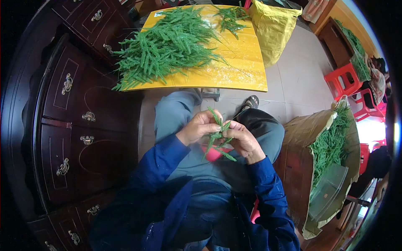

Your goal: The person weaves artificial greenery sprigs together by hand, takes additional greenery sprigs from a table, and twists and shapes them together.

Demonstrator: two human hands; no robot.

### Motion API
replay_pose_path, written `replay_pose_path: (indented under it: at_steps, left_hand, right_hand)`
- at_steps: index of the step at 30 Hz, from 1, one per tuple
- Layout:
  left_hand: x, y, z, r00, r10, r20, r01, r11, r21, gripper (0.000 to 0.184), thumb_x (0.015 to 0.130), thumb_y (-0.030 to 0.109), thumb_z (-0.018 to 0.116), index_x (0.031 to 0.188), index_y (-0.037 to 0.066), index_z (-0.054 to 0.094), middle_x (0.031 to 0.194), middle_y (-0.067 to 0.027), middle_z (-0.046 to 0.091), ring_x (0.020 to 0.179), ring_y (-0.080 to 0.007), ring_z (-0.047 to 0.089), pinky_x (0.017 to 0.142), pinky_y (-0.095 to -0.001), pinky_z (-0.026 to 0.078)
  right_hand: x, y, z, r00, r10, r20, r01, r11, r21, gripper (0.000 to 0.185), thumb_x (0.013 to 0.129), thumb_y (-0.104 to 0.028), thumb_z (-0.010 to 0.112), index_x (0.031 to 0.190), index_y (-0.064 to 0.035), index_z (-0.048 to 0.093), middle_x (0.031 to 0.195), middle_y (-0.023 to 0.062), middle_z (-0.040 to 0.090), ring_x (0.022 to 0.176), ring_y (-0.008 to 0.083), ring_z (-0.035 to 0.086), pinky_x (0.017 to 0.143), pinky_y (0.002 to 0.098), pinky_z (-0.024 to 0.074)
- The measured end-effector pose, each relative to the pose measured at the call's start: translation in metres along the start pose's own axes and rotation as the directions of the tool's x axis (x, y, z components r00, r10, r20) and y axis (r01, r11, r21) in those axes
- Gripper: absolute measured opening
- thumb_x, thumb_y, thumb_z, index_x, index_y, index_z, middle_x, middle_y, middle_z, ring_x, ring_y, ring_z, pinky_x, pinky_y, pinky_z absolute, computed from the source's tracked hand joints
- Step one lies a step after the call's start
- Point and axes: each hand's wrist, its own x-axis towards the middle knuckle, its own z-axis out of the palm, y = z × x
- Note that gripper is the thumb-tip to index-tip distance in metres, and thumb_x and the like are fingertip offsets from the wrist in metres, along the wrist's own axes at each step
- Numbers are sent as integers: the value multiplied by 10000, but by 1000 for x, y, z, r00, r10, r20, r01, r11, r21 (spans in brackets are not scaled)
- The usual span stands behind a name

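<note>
Above my lap, both hands meet around a small green artificial pine sprig [217,136] with several short branches pointing outward. My left hand [201,126] pinches it from the left between thumb and fingers. From the right, my right hand [242,139] pinches the sprig near its centre, and the fingertips hide the exact joint. A big heap of similar green sprigs [167,46] covers much of the yellow table [247,75] in front of me. A smaller bunch of sprigs [231,19] lies at the table's far right.
A yellow sack [274,31] stands beside the table's right edge. To my right, an open cardboard box [299,146] holds more greenery [331,142]. Dark wooden drawers [83,104] line my left side. Red plastic stools [343,81] stand at the right.
</note>
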Motion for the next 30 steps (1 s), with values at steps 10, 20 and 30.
replay_pose_path:
  at_steps: [10, 20, 30]
  left_hand:
    - [-1, -8, -6, 1000, 0, -26, 0, 999, 34, 112, 881, 38, 636, 980, 54, 587, 889, 3, 620, 841, -86, 608, 761, -250, 495]
    - [-2, 1, -5, 994, 108, 8, -106, 953, 282, 141, 857, -10, 632, 983, 38, 590, 884, -17, 642, 816, -90, 623, 713, -260, 503]
    - [-5, 15, 5, 804, 490, 337, -424, 75, 902, 149, 778, 15, 712, 894, 41, 621, 812, -92, 642, 701, -243, 660, 602, -303, 495]
  right_hand:
    - [0, 0, 0, 995, -100, -5, 98, 982, -162, 131, 950, -202, 651, 961, -71, 648, 877, 21, 670, 776, 130, 638, 753, 288, 527]
    - [3, 3, -3, 981, -192, -26, 178, 949, -261, 142, 978, -174, 592, 906, -56, 623, 824, 36, 661, 748, 133, 647, 703, 282, 527]
    - [10, 14, -6, 953, -221, -208, 174, 960, -219, 136, 970, -147, 608, 883, -47, 637, 795, 5, 645, 707, 82, 590, 692, 248, 490]
